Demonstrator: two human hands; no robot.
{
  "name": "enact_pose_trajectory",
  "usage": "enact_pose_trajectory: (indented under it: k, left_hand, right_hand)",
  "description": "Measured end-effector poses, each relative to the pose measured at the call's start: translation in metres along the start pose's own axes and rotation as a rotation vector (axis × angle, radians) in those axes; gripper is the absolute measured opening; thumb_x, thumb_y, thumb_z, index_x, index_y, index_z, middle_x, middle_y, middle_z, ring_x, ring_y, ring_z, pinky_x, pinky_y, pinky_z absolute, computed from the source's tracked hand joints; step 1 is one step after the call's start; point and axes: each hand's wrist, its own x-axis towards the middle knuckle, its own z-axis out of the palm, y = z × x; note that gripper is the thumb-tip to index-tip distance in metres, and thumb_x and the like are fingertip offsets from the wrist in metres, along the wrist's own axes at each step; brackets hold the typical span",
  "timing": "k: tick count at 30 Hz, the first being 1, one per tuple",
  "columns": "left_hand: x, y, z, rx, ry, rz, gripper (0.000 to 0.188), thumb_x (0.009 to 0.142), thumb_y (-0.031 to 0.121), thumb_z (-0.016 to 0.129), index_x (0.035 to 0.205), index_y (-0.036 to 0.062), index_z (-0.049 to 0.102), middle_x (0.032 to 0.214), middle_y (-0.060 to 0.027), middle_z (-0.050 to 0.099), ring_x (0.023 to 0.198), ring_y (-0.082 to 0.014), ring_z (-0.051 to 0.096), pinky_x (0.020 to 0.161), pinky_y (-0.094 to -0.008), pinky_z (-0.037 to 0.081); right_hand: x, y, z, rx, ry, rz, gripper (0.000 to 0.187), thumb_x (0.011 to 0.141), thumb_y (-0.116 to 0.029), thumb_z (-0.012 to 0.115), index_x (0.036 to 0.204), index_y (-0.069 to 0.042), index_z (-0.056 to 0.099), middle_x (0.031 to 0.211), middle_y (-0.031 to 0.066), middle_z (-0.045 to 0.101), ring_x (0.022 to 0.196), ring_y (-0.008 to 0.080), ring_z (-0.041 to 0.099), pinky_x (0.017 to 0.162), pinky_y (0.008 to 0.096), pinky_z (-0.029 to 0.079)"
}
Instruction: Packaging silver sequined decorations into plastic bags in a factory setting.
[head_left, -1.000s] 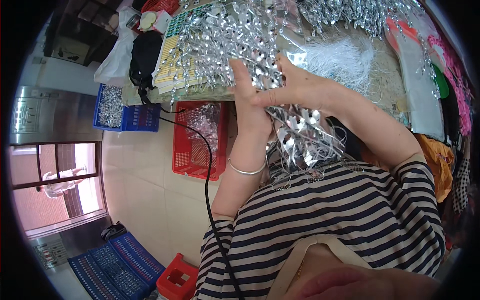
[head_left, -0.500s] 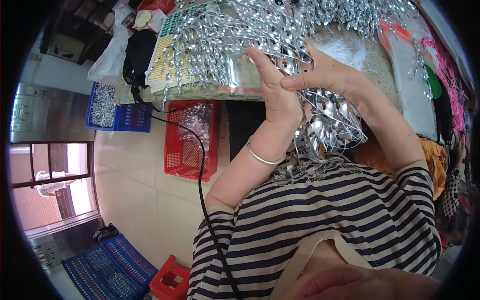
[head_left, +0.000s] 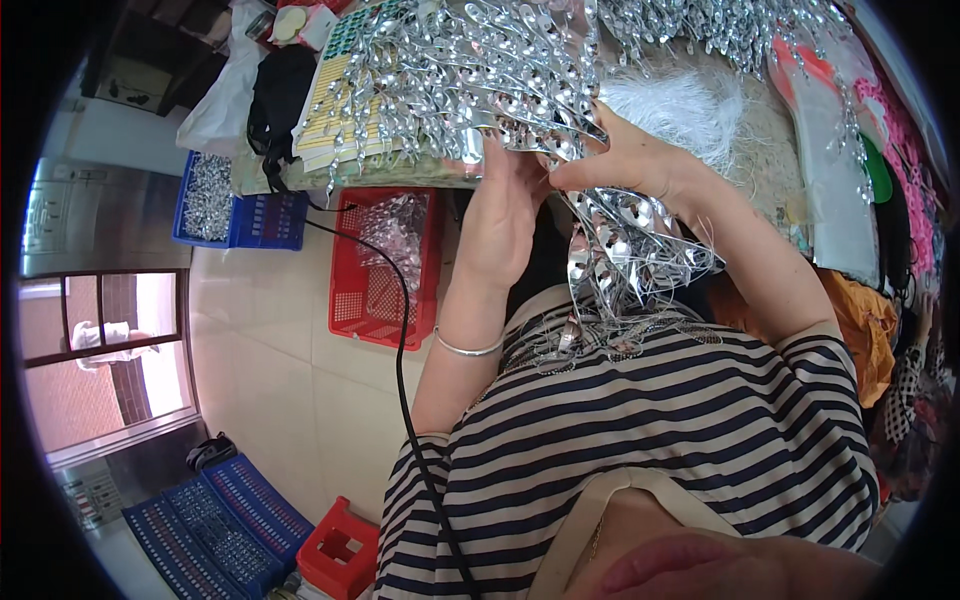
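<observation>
Shiny silver drop-shaped pieces on strings form a dense mass of bead strands (head_left: pixel 520 75) over the table's near edge, with a bunch of them hanging down to my lap. My right hand (head_left: pixel 630 160) is closed around part of these strands, thumb toward me and fingers behind. Close to its left, my left hand (head_left: pixel 500 220) is raised with its fingers stretched upward, beside the strands at the table edge. Its fingertips are partly hidden near my right thumb. Fine beaded loops (head_left: pixel 610 345) lie across my striped shirt.
White fibres (head_left: pixel 670 105) are piled on the table (head_left: pixel 765 150). Below stand a red basket (head_left: pixel 345 310) with bagged pieces and a blue basket (head_left: pixel 268 222) of silver pieces. A black cable (head_left: pixel 402 350) runs past my left arm. A red stool (head_left: pixel 345 550) is lower left.
My left hand has moved left and down, away from my right wrist, and turned. My right hand has shifted slightly left and down, still gripping the bead strands.
</observation>
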Motion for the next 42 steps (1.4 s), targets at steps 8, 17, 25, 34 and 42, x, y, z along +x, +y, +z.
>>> enact_pose_trajectory:
  k: [8, 17, 25, 34, 42]
  left_hand:
    - [0.026, -0.007, -0.001, 0.115, 0.194, 0.066, 0.042, 0.089, 0.04, 0.061, 0.111, 0.0052, 0.053, 0.098, -0.0021, 0.058, 0.094, -0.0115, 0.053, 0.085, -0.0292, 0.042]
    - [0.042, -0.008, 0.073, 0.214, -0.067, 0.357, 0.054, 0.093, 0.043, 0.052, 0.13, 0.0058, 0.037, 0.118, -0.0072, 0.052, 0.103, -0.0147, 0.051, 0.082, -0.0271, 0.047]
    - [0.029, -0.033, 0.032, 0.468, -0.2, 0.178, 0.067, 0.087, 0.028, 0.064, 0.138, -0.0027, 0.033, 0.131, -0.0194, 0.048, 0.111, -0.0219, 0.052, 0.096, -0.0333, 0.041]
    - [0.061, 0.008, -0.054, 1.713, -0.143, 0.677, 0.049, 0.065, 0.01, 0.075, 0.111, 0.0118, 0.059, 0.119, -0.0104, 0.053, 0.11, -0.0336, 0.047, 0.092, -0.0426, 0.041]
    - [0.082, 0.0, -0.094, 1.884, -0.314, 0.648, 0.048, 0.063, 0.016, 0.077, 0.108, 0.013, 0.062, 0.115, -0.0079, 0.058, 0.106, -0.0298, 0.052, 0.087, -0.0413, 0.044]
  right_hand:
    - [-0.008, -0.044, -0.003, -0.03, -0.016, -0.086, 0.096, 0.067, -0.03, 0.078, 0.142, 0.0, 0.025, 0.133, 0.015, 0.047, 0.122, 0.0225, 0.044, 0.104, 0.0327, 0.03]
    - [-0.035, -0.062, -0.054, -0.482, 0.374, 0.037, 0.096, 0.063, -0.03, 0.078, 0.141, 0.0, 0.029, 0.123, 0.0157, 0.054, 0.11, 0.0207, 0.054, 0.095, 0.0301, 0.039]
    - [-0.078, -0.052, -0.06, -0.357, 0.452, 0.132, 0.109, 0.056, -0.033, 0.081, 0.143, 0.0, 0.024, 0.126, 0.0148, 0.053, 0.111, 0.0241, 0.055, 0.099, 0.0355, 0.038]
    - [-0.121, -0.04, -0.114, -0.519, 0.675, 0.166, 0.108, 0.053, -0.045, 0.08, 0.142, -0.008, 0.031, 0.124, 0.0097, 0.058, 0.118, 0.0232, 0.053, 0.106, 0.0351, 0.032]
    - [-0.15, -0.031, -0.087, -0.219, 0.463, 0.324, 0.106, 0.054, -0.03, 0.081, 0.142, -0.004, 0.028, 0.122, 0.0084, 0.055, 0.106, 0.0182, 0.054, 0.093, 0.029, 0.041]
